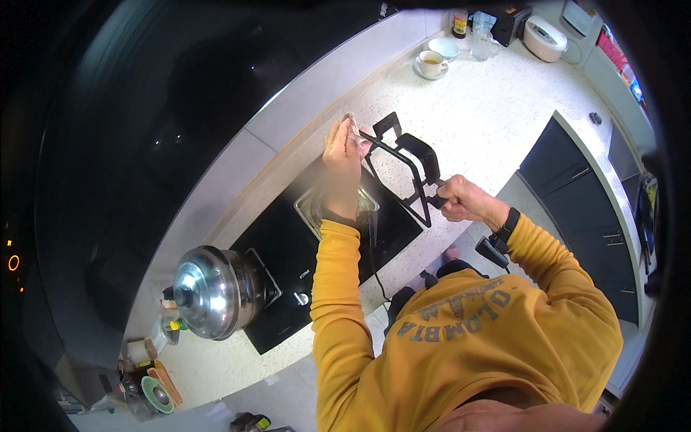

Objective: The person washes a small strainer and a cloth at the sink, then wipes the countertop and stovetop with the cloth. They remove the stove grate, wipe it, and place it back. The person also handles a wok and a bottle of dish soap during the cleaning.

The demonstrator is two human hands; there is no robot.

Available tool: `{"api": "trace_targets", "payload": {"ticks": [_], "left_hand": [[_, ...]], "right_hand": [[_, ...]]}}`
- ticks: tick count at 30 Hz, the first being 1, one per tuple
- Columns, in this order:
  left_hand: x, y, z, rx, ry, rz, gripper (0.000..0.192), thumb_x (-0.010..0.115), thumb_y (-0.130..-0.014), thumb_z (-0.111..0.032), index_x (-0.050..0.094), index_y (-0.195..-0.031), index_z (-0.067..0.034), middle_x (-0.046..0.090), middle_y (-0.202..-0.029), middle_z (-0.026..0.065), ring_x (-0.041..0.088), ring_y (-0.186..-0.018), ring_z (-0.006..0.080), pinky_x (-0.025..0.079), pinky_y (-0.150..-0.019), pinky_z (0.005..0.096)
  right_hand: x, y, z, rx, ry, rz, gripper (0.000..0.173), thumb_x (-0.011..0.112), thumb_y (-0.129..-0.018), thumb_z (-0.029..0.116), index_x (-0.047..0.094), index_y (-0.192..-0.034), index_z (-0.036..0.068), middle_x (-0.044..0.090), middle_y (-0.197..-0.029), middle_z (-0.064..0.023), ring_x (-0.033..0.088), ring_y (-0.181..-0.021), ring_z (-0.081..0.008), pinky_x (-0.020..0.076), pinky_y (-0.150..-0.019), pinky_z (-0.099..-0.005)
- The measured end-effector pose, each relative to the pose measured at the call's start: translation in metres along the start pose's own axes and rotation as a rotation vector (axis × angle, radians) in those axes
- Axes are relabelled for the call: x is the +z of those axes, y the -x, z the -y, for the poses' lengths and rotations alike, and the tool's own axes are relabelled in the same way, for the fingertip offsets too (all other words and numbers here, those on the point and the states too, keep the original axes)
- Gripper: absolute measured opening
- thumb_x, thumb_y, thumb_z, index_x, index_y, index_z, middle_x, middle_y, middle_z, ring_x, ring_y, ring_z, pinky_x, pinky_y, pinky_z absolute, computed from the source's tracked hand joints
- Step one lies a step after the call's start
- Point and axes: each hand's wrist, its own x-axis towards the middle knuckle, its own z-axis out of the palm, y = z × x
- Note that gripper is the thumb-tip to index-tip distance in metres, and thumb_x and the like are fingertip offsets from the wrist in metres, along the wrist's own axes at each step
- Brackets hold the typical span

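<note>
My right hand (465, 198) grips one corner of a black metal pan support (424, 155) from a gas hob. The support is tilted up in the air, over the hob's edge and the pale speckled worktop (475, 108). My left hand (341, 154) holds a crumpled whitish wipe or thin cloth (352, 125) against the support's far bar; the fingers behind it are partly hidden. Below my left forearm lies the black glass gas hob (264, 232). Its bare burner area, framed by a square metal tray (305, 209), is partly covered by my blurred wrist.
A lidded steel pot (210, 291) stands on the other burner. At the far end are a cup (431, 65) on a saucer, a pale blue bowl (444, 48), a glass jug (480, 46) and a rice cooker (544, 40). A dark range hood (178, 108) overhangs the left.
</note>
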Motion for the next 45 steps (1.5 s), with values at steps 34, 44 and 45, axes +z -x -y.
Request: {"api": "trace_targets", "payload": {"ticks": [34,44,45], "left_hand": [[-0.006,0.037,0.003,-0.509,0.317,0.026,0.012,0.054,-0.097,-0.006,0.058,-0.108,-0.005,0.063,-0.084,0.0070,0.054,-0.051,0.0073,0.042,-0.038,0.0222],[0.008,0.092,0.004,-0.504,0.299,0.021,0.022,0.057,-0.088,0.005,0.057,-0.108,-0.003,0.064,-0.098,0.0073,0.062,-0.086,0.0137,0.051,-0.076,0.0263],[0.002,0.089,0.011,-0.698,0.460,-0.099,0.017,0.058,-0.090,0.001,0.056,-0.107,-0.003,0.064,-0.097,0.0065,0.062,-0.084,0.0134,0.052,-0.076,0.0265]], "right_hand": [[-0.060,0.006,0.030,-0.150,1.461,-0.003,0.019,0.061,-0.087,0.013,0.056,-0.078,-0.004,0.056,-0.071,-0.0155,0.055,-0.064,-0.0261,0.0453,-0.058,-0.0349],[-0.053,-0.005,0.011,-0.045,1.053,-0.175,0.034,0.056,-0.089,0.021,0.055,-0.069,-0.006,0.056,-0.063,-0.0233,0.056,-0.057,-0.0327,0.0464,-0.058,-0.0421],[-0.058,-0.003,0.009,-0.116,1.194,-0.152,0.033,0.056,-0.089,0.021,0.055,-0.068,-0.005,0.055,-0.062,-0.0236,0.056,-0.057,-0.0348,0.0463,-0.058,-0.0427]]}}
